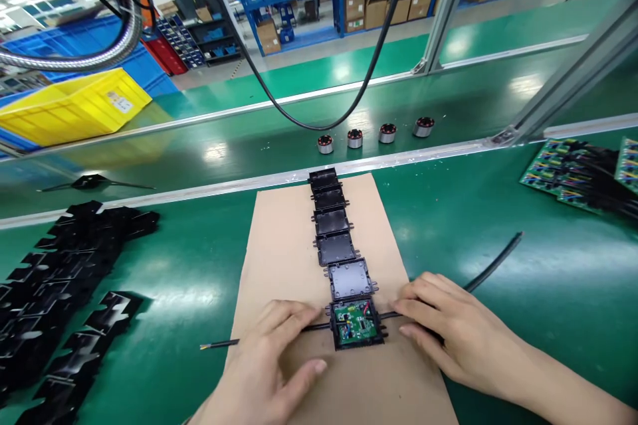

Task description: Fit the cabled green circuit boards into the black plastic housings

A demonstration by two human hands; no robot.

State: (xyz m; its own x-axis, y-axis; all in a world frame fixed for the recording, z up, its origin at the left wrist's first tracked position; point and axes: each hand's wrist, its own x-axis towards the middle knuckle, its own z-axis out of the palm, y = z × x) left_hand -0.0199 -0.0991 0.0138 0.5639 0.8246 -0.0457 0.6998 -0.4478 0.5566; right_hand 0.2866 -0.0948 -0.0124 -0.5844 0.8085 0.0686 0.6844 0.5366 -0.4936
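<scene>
A green circuit board (355, 320) lies inside a small black plastic housing (359, 346) at the near end of a row. A black cable leaves the housing on both sides. My left hand (279, 352) rests over the left cable (219, 344), index fingertip near the housing and thumb spread apart. On the other side, my right hand (448, 325) curls its fingers around the right cable (493, 262), close to the housing. Several black housings (333, 220) without visible boards run in line away from me on the brown cardboard (279, 232).
Black plastic parts (64, 305) are piled at left. Green boards with dark cables (563, 176) lie at right. Several round metal parts (387, 133) stand beyond the metal rail (389, 161). A black cable (319, 127) hangs in a loop above. A yellow bin (74, 109) stands back left.
</scene>
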